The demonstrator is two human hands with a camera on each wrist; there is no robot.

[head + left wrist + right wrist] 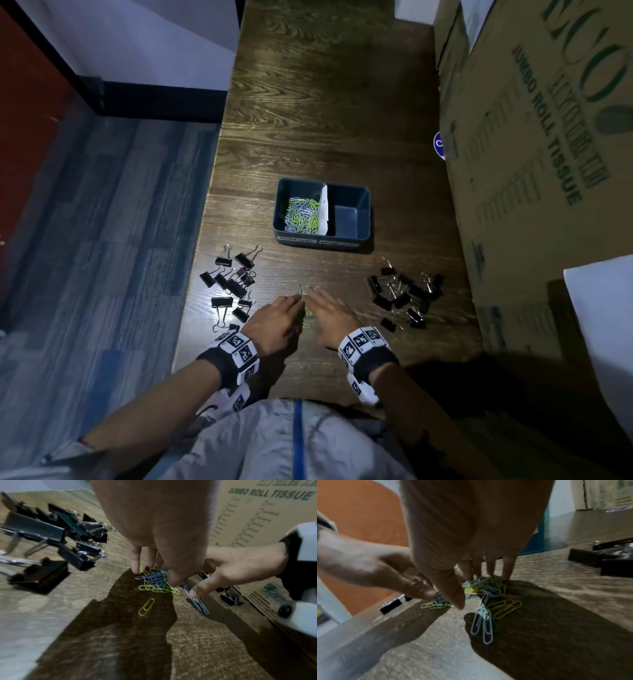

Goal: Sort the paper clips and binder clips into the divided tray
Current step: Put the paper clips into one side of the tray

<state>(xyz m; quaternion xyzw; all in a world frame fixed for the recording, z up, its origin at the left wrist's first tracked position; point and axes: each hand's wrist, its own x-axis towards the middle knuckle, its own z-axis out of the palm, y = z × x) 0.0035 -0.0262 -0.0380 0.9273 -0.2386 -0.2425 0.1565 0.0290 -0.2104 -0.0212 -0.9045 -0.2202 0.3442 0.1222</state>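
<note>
A small heap of yellow and blue paper clips (157,582) lies on the wooden table between my hands. The fingers of my left hand (154,574) point straight down, their tips on the heap's left side. My right hand (481,586) stands on its straight fingertips at the heap's right side, thumb stretched out. Neither hand has lifted a clip. The divided tray (363,219) sits beyond them; its left compartment holds several paper clips (303,214), the right one is bare. Black binder clips lie in a left pile (231,281) and a right pile (404,298).
A large cardboard box (534,171) walls off the table's right side, close to the right binder-clip pile. The table's left edge (202,240) runs just beside the left pile, with floor below. Loose stray clips (482,624) lie nearer my body.
</note>
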